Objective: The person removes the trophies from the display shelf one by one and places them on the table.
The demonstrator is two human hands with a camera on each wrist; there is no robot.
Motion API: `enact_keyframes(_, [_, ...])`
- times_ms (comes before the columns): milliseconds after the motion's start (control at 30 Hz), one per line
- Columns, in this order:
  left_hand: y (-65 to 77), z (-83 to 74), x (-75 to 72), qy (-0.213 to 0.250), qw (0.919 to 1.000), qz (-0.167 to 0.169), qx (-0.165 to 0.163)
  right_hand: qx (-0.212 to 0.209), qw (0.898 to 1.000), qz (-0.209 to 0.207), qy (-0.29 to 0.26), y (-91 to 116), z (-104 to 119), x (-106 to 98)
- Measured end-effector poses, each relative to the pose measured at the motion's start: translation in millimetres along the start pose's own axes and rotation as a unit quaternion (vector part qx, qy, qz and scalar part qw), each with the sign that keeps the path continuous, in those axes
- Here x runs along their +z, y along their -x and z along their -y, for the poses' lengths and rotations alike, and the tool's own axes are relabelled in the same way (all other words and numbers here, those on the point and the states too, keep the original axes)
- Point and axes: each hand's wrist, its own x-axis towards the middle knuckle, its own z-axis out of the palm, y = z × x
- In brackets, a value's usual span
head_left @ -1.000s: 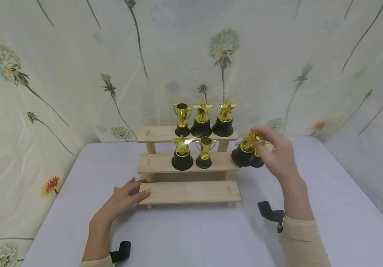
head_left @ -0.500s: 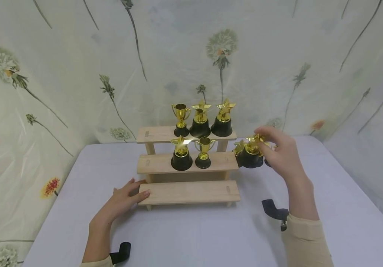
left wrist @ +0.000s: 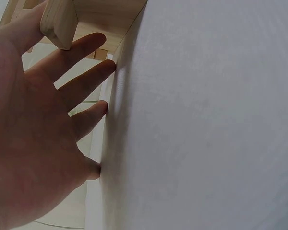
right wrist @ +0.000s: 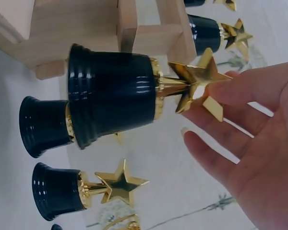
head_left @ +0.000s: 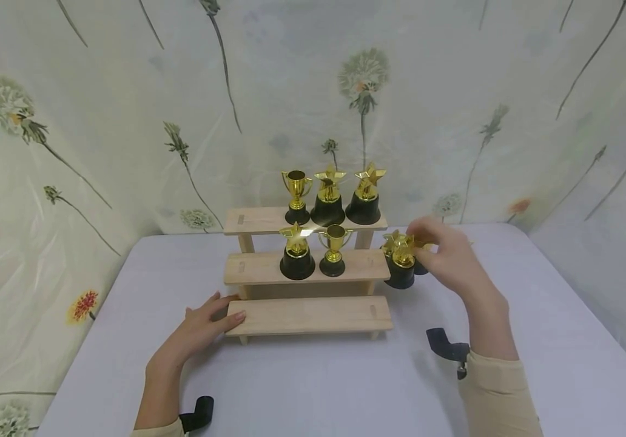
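My right hand (head_left: 446, 258) pinches a trophy (right wrist: 113, 93) by its gold star, between thumb and fingers. The trophy's black bell-shaped base points down beside the right end of a three-step wooden stand (head_left: 307, 315). My left hand (head_left: 201, 328) touches the left end of the lowest step. Its thumb (head_left: 236, 317) lies on top of the board, and the other fingers are straight and spread in the left wrist view. On the middle step are a star trophy (head_left: 297, 262) and a cup trophy (head_left: 333, 255). The top step bears a cup trophy (head_left: 297, 193) and two star trophies (head_left: 328, 205).
More trophies stand on the table behind the held one, including a star trophy (right wrist: 60, 191) and a black base (right wrist: 45, 125). My right hand partly hides them in the head view. A flower-printed sheet (head_left: 291, 91) hangs behind the white table (head_left: 313, 388).
My right hand shifts right with the star trophy, then back left and lower, baring other trophies behind it. My left hand stays at the stand's lowest step.
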Motion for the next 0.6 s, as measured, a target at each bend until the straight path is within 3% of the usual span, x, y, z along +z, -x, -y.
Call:
enact_keyframes(233, [-1.3, 1.2, 0.4, -0.004, 1.0000, -0.003, 0.001, 0.018, 0.998, 0.060, 0.012, -2.7, -6.4, 4.1])
enact_keyframes(600, [-0.2, 0.8, 0.0, -0.008, 1.0000, -0.002, -0.002, 0.019, 0.992, 0.119, 0.028, -7.1, -17.0, 14.6])
